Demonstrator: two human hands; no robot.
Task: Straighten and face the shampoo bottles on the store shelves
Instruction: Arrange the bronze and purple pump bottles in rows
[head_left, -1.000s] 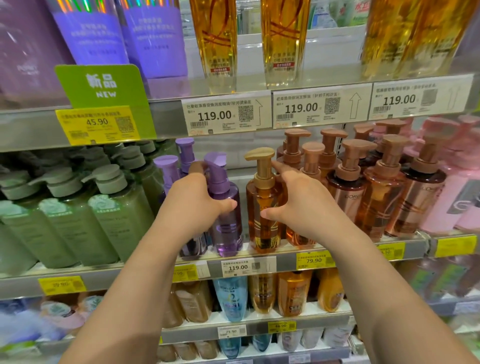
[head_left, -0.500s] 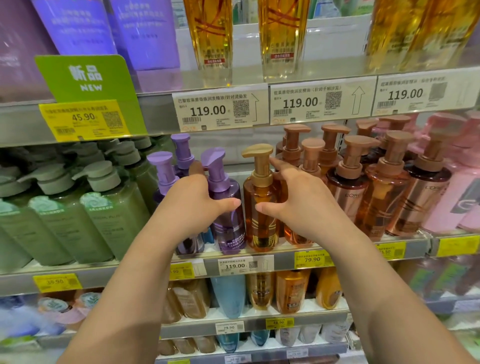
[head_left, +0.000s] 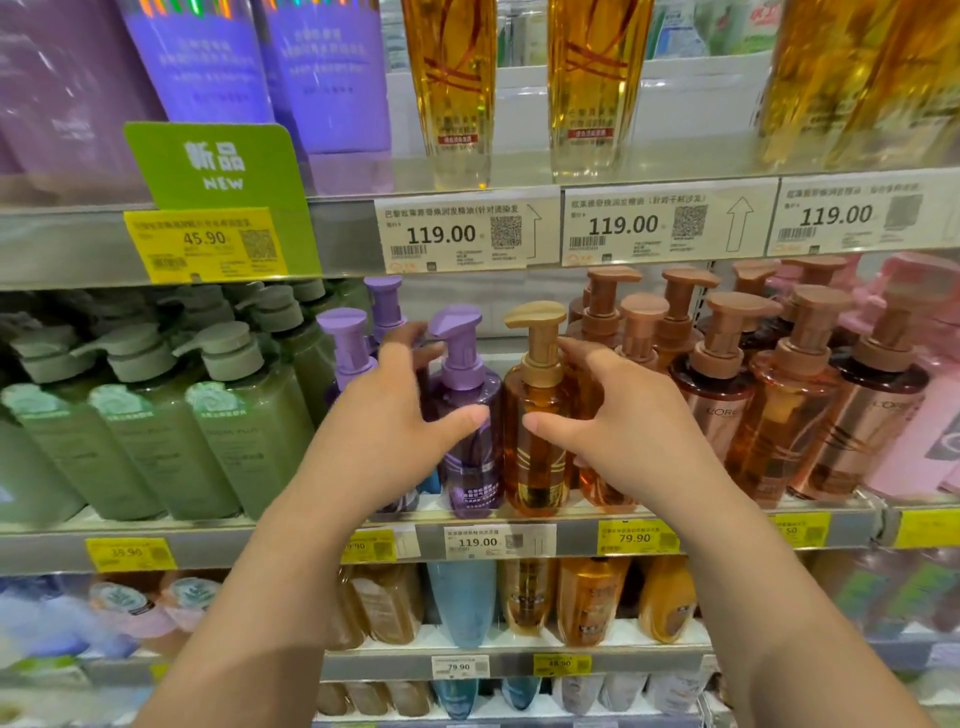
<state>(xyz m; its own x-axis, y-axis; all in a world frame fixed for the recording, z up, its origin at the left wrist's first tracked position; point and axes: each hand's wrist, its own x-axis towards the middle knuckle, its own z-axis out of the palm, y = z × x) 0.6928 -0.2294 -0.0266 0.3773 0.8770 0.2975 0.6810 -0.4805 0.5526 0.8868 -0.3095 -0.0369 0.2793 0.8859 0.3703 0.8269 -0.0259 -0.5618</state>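
Note:
On the middle shelf (head_left: 234, 545) a purple pump bottle (head_left: 470, 467) and an amber pump bottle with a gold pump head (head_left: 535, 467) stand upright side by side at the front edge. My left hand (head_left: 384, 431) wraps the purple bottle, with its thumb on the front and its fingers behind the neck. My right hand (head_left: 618, 431) holds the amber bottle the same way from the right. Two more purple pump bottles (head_left: 345, 338) stand behind my left hand, partly hidden.
Green pump bottles (head_left: 223, 415) fill the shelf to the left. Rose-gold pump bottles (head_left: 779, 405) and pink ones (head_left: 935, 415) crowd the right. Tall golden bottles (head_left: 452, 78) and purple tubes (head_left: 208, 57) stand on the shelf above, and smaller bottles (head_left: 462, 597) on those below.
Both hands have stayed on the same two bottles. My left fingers have shifted a little behind the purple pump neck, and the view has drifted slightly.

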